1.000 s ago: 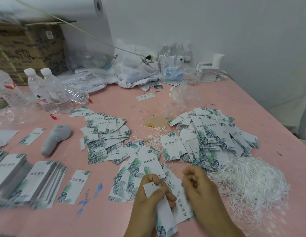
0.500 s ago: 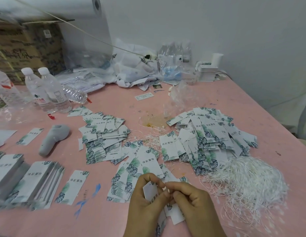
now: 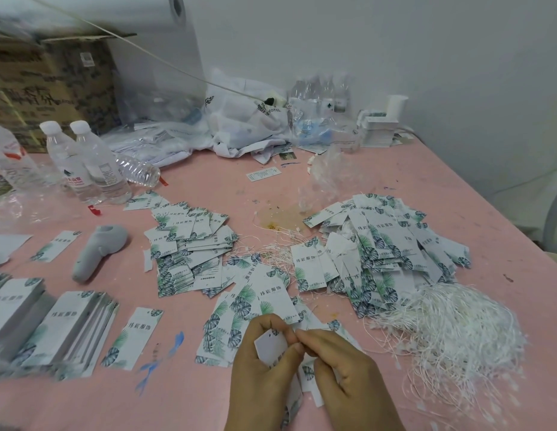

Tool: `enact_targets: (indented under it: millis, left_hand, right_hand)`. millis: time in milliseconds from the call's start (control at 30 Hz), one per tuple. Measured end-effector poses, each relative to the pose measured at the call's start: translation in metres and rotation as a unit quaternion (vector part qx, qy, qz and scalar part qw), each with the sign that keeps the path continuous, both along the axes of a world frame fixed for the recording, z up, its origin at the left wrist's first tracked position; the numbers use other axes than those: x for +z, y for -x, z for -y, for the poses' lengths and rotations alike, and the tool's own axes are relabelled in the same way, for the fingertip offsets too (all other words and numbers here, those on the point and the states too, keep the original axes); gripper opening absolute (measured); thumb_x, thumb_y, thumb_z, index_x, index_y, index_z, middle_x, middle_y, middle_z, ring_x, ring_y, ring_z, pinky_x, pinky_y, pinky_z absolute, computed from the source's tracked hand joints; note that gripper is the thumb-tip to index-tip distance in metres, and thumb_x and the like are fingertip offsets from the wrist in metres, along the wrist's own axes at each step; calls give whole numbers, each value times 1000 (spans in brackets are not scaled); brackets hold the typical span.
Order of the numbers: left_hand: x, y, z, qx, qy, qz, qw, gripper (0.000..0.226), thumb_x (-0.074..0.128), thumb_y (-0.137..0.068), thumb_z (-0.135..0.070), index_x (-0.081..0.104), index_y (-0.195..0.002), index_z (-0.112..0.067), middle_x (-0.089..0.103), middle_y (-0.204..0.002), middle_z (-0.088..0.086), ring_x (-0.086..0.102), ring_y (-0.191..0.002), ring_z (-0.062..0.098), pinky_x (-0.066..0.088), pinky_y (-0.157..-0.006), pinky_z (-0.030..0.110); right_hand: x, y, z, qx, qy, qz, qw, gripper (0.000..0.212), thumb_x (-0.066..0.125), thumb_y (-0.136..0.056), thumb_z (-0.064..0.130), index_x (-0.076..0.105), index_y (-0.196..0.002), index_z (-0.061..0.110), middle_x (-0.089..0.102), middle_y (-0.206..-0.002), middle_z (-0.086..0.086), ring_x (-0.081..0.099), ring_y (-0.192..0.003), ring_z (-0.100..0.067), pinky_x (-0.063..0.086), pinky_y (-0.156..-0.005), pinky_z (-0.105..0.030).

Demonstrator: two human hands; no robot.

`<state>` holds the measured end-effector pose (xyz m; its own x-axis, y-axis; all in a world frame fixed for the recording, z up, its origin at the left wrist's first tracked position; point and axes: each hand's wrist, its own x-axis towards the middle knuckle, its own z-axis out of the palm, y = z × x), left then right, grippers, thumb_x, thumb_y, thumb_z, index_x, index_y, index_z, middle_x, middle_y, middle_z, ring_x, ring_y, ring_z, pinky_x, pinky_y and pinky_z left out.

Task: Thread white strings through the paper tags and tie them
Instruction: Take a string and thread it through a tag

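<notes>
The left hand [image 3: 264, 365] curls its fingers and thumb round one small paper tag [image 3: 271, 348], holding it up near the bottom of the view, just above the pink table [image 3: 208, 188]. The tag is flat, white and stiff, with a tiny hole near its top. The right hand [image 3: 345, 368] is right beside it, its fingertips pinched together at the tag's top edge. They may be pinching a thin string there, but it is too small to tell.

Under the hands lies a loose heap of tags [image 3: 255, 300], white with green and blue leaf prints and dark Chinese writing. To the right sits a fluffy pile of thin white strings [image 3: 451, 334], tangled like noodles. Behind that is a bigger heap of tags [image 3: 386, 244] with strings poking out. Another tag pile [image 3: 190, 247] lies in the middle, and neat stacks of tags [image 3: 62, 331] stand at the left.

A smooth grey handle-shaped tool [image 3: 98, 250] lies nearby. Two clear water bottles [image 3: 84, 160] with white caps stand by a brown cardboard box [image 3: 50, 85]. A crumpled white bag [image 3: 255, 119] reads "HOTEL".
</notes>
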<state>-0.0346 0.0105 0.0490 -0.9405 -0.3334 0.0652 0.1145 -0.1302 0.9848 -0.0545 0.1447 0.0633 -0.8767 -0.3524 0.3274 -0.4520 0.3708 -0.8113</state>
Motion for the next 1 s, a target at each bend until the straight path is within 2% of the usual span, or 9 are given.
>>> enact_targets:
  millis: [167,267,400,500,600,700,833,933,1000]
  left_hand:
    - [2,0,-1,11,-14,5,1000,24,73,-68,-11,60,-79,-28,65,-76,8,59,-64,18,47,-59,28]
    - [5,0,-2,7,11,1,1000,26,73,-67,-11,58,-78,-29,63,-76,10,56,-60,12,46,-55,22]
    - [5,-2,-3,19,30,0,999,25,73,-68,-12,59,-79,-29,64,-76,9,57,-59,13,46,-55,21]
    - [3,-2,-3,24,42,-5,999,23,72,-69,-13,60,-80,-29,65,-75,6,57,-59,13,46,-56,21]
    - [3,-1,-3,22,37,-8,999,24,69,-69,-9,60,-78,-30,65,-73,5,57,-59,12,47,-56,21]
    - [1,-2,-2,5,24,-15,1000,24,71,-70,-11,60,-80,-30,66,-75,4,58,-62,15,48,-58,25]
    - [7,-1,7,2,-105,-31,994,30,76,-64,-4,61,-79,-25,67,-74,8,66,-63,21,54,-56,28]
    - [9,4,20,30,-230,-37,972,33,75,-61,0,59,-81,-20,64,-75,11,62,-54,22,55,-51,32]
    - [7,8,26,52,-269,-39,961,36,73,-63,5,57,-85,-17,61,-75,12,59,-55,21,56,-53,31]
  right_hand:
    - [-3,1,-1,4,-17,-15,1000,55,50,-84,0,65,-122,36,59,-121,29,62,-103,5,47,-84,-9]
    - [-2,0,-2,7,-32,-37,999,50,50,-84,-1,68,-121,27,62,-120,25,62,-105,5,47,-86,-9]
    - [-1,-5,0,-22,-67,-101,992,49,55,-80,0,71,-119,24,68,-115,16,63,-102,5,52,-85,-15]
    - [-2,-5,1,-25,-69,-103,992,46,54,-82,2,71,-118,25,68,-113,15,64,-98,2,54,-83,-18]
    - [-2,-2,0,-19,-75,-97,992,38,49,-86,13,69,-116,27,65,-106,15,62,-93,1,50,-79,-15]
    - [-1,6,-2,-51,-119,-150,980,31,54,-84,25,71,-110,20,58,-95,5,53,-87,-9,46,-73,-18]
    - [-1,17,-15,-61,-141,-131,980,24,50,-91,32,71,-93,20,59,-93,10,47,-92,-3,41,-76,-21]
    - [2,25,-33,-103,-119,-82,984,24,48,-95,36,68,-96,24,60,-91,20,52,-92,1,42,-76,-22]
    - [6,33,-44,-157,-68,-36,985,16,51,-94,30,66,-97,30,59,-93,23,55,-92,-1,48,-76,-27]
